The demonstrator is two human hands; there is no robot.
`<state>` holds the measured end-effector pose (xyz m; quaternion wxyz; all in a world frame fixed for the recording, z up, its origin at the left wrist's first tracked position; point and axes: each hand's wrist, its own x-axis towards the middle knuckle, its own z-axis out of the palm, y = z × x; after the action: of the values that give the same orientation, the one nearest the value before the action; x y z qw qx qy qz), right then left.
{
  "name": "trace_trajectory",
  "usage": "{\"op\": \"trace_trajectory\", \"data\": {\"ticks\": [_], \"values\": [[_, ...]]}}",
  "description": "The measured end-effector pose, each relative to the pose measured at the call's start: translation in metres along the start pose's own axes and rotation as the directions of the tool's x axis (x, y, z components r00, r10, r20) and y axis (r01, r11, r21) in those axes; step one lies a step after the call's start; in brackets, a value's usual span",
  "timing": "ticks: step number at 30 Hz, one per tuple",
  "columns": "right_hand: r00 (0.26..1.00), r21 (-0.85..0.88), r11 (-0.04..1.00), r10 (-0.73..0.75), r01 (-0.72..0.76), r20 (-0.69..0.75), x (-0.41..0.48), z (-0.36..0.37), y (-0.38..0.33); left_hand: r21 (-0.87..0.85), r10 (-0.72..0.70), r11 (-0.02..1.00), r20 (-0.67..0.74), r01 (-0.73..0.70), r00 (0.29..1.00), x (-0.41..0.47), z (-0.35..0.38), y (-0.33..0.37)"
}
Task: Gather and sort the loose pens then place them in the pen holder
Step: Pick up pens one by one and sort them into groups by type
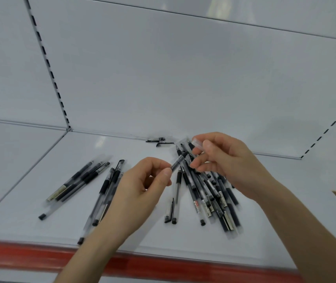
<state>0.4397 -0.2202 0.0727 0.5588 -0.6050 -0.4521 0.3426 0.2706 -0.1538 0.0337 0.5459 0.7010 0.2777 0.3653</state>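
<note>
While the left hand (140, 186) pinches one pen (178, 163) by its end above the pile (210, 193) on the shelf (122, 144), the right hand (224, 160) grips a clear cap (197, 143). Looks like light, stiff, slick plastic, so I'd grab the rubber grip.

Nothing legible on the markings

We find printed bands on the pens (208, 199) in the right-hand pile and a pale band on one left-hand pen (58, 193), every mark too blurred to read.

pens (208, 193) on shelf (134, 152), caps (160, 141) behind
</note>
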Motion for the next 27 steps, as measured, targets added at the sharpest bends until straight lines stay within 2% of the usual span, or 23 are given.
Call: {"op": "trace_trajectory", "data": {"ticks": [2,6,10,13,16,18,22,27], "values": [[0.999,0.01,0.999,-0.032,0.032,0.009,-0.001,0.004,-0.001,0.005,-0.006,1.0,-0.002,0.006,1.0,0.001,0.0,-0.001],[0.991,-0.146,0.98,-0.135,0.137,0.024,-0.002,0.009,0.001,-0.002,-0.008,1.0,-0.009,0.008,1.0,0.002,0.0,-0.003],[0.989,-0.167,0.975,-0.138,0.146,0.058,-0.001,0.011,0.002,-0.007,0.02,1.0,-0.01,-0.02,1.0,0.004,-0.002,-0.003],[0.992,-0.068,0.99,-0.12,0.122,0.025,0.0,0.01,0.001,-0.005,0.021,1.0,-0.011,-0.021,1.0,0.005,-0.003,-0.004],[0.995,0.223,0.971,-0.068,0.084,-0.079,0.004,0.008,0.0,-0.001,0.011,1.0,-0.009,-0.011,1.0,0.005,-0.002,-0.005],[0.991,0.349,0.933,-0.046,0.087,-0.122,0.006,0.009,-0.002,-0.003,0.002,1.0,-0.007,-0.002,1.0,0.006,-0.001,-0.005],[0.984,0.348,0.929,-0.072,0.126,-0.163,0.006,0.015,0.001,-0.014,-0.006,1.0,0.012,0.007,1.0,0.006,0.0,-0.003],[0.988,0.273,0.956,-0.072,0.107,-0.135,0.005,0.024,0.011,-0.015,-0.009,1.0,-0.018,0.008,1.0,0.007,0.001,-0.005]]}}
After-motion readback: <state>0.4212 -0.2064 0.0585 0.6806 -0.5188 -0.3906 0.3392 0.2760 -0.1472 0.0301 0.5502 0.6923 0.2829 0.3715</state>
